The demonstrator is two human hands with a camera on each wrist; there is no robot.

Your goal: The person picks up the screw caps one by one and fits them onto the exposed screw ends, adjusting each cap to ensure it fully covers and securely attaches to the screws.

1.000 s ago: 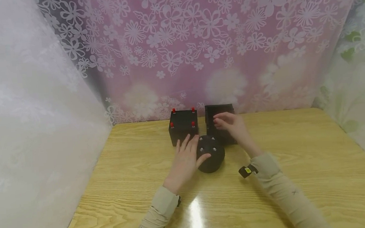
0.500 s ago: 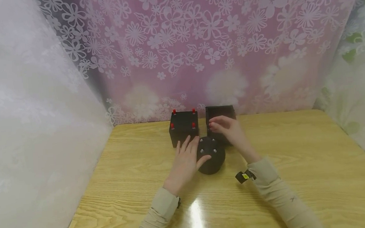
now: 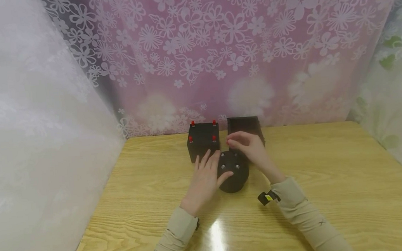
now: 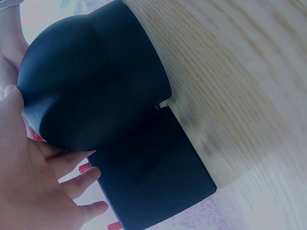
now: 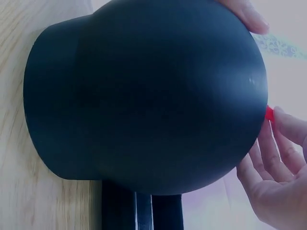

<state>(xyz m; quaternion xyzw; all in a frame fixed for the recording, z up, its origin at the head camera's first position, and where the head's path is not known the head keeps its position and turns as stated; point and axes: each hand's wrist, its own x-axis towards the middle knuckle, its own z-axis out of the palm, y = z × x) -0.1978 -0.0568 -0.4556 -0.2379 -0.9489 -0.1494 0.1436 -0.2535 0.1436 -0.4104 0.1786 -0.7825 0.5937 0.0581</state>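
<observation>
A black dome-topped cylinder (image 3: pixel 234 182) stands on the table with small silver studs (image 3: pixel 237 166) on its rounded top. My left hand (image 3: pixel 204 179) rests against its left side, thumb over the dome and fingers spread toward a black box (image 3: pixel 203 131). That box carries several red caps (image 3: pixel 214 138) on its top. Between thumb and forefinger, my right hand (image 3: pixel 253 149) pinches a small red cap (image 5: pixel 269 113). In the right wrist view this cap sits right at the dome's surface. The stud beneath it is hidden there by the dome's curve.
Behind the dome, to the right, is an open black box (image 3: pixel 243 123), partly covered by my right hand. The wood-grain table (image 3: pixel 150 206) ends at a pink flowered curtain (image 3: pixel 196 63). A white sheet (image 3: pixel 46 113) hangs on the left.
My right hand has moved from over the open box leftward and toward me, bringing the red cap to the dome's far studs. The left hand stays in place.
</observation>
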